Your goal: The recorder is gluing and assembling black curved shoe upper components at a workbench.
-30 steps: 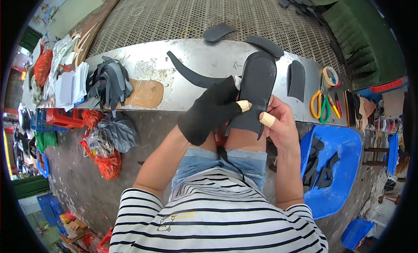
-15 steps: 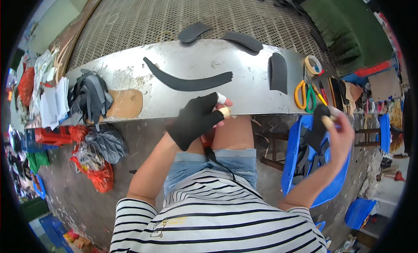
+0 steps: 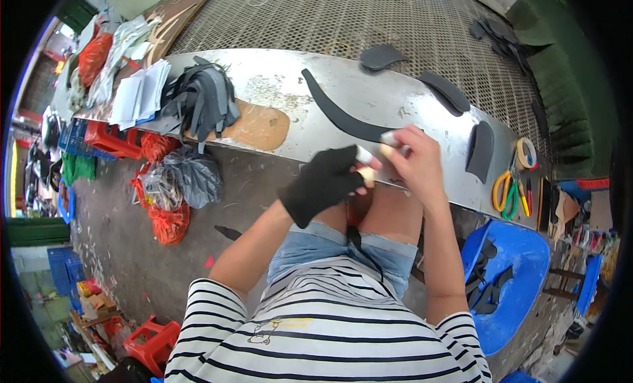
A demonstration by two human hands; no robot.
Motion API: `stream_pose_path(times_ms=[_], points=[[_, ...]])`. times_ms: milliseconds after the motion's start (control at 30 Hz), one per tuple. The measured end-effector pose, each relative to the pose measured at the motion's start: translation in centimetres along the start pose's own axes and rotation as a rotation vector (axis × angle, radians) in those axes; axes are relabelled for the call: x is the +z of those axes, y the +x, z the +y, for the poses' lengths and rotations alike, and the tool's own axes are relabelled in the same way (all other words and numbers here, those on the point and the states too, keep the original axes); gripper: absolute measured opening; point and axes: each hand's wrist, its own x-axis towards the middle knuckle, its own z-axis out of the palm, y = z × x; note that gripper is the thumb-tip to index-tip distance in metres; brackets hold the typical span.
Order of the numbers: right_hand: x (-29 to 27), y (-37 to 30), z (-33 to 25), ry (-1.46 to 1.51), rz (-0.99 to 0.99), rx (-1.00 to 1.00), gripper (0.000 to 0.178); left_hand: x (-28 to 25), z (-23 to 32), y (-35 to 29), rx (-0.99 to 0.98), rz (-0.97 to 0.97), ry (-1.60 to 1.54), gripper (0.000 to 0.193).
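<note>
My left hand, in a black fingerless glove with white and tan fingertip covers, hovers over my lap at the table's near edge. Its fingers are bent, thumb and forefinger apart, with nothing visible between them. My bare right hand also has covered fingertips, closed together at the right end of a long curved black strip. The hand hides that end, so I cannot tell whether they grip it. The strip lies on the metal tabletop. Curved dark pads lie beyond and right of it.
Scissors with orange and green handles lie right, beside a tape roll. A blue bin holding black pieces stands below. Left on the table are dark strips, white papers and a tan board. Bags lie underneath.
My right hand has come from above the blue bin to the strip's right end; the dark piece it held is gone from it. The view has turned left; my left hand keeps a similar pose.
</note>
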Motion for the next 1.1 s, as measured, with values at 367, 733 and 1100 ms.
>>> stream_pose_path(times_ms=[367, 733, 1100], points=[[3.2, 5.0, 0.0, -0.21, -0.081, -0.118, 0.017, -5.1, 0.4, -2.1, -0.005, 0.27, -0.177, 0.025], [4.6, 5.3, -1.4, -0.385, -0.056, -0.285, 0.02, -5.8, -0.2, -0.9, -0.051, 0.374, -0.221, 0.025], [4.9, 7.1, -0.5, -0.105, -0.137, -0.013, 0.02, -6.5, -1.2, -1.0, 0.051, 0.377, -0.392, 0.028]])
